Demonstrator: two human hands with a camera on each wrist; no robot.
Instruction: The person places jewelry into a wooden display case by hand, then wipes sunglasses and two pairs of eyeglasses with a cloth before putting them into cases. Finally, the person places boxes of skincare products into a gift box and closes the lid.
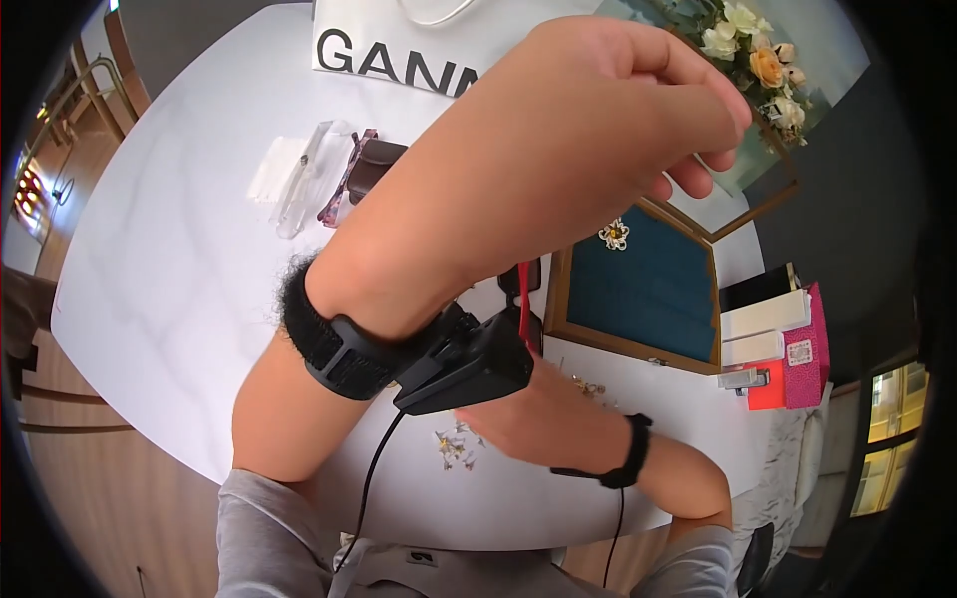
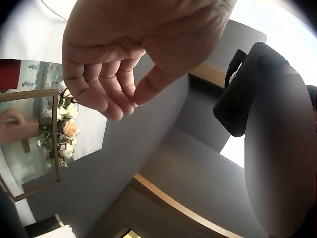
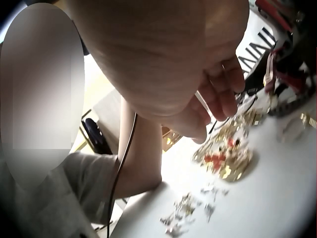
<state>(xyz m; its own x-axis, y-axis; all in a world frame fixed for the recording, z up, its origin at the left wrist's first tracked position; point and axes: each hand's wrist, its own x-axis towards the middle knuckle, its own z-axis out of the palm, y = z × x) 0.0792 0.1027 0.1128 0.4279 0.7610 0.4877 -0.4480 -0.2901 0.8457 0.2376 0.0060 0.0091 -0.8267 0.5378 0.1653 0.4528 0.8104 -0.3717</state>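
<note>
My left hand (image 1: pixel 648 110) is raised at the upper right, beside and above a wooden case with a dark blue lining (image 1: pixel 643 294). Its fingers hang loosely curled, and nothing shows between them in the left wrist view (image 2: pixel 116 64). A flower-shaped brooch (image 1: pixel 615 234) lies at the case's upper left. My right hand (image 1: pixel 508 414) is low over the table, partly hidden by the left wrist camera. The right wrist view shows that hand (image 3: pixel 173 64) with loosely bent fingers above a gold jewellery pile (image 3: pixel 230 161); no held thing is visible. Small earrings (image 3: pixel 183 206) lie nearer the edge.
A white lettered bag (image 1: pixel 389 50) stands at the back. Patterned glasses (image 1: pixel 337 194), a brown case (image 1: pixel 374 167) and clear packaging (image 1: pixel 302 184) lie left. Flowers (image 1: pixel 766 68) stand behind the case's glass lid. Boxes (image 1: pixel 763 319) and a pink item (image 1: pixel 817 349) are at right.
</note>
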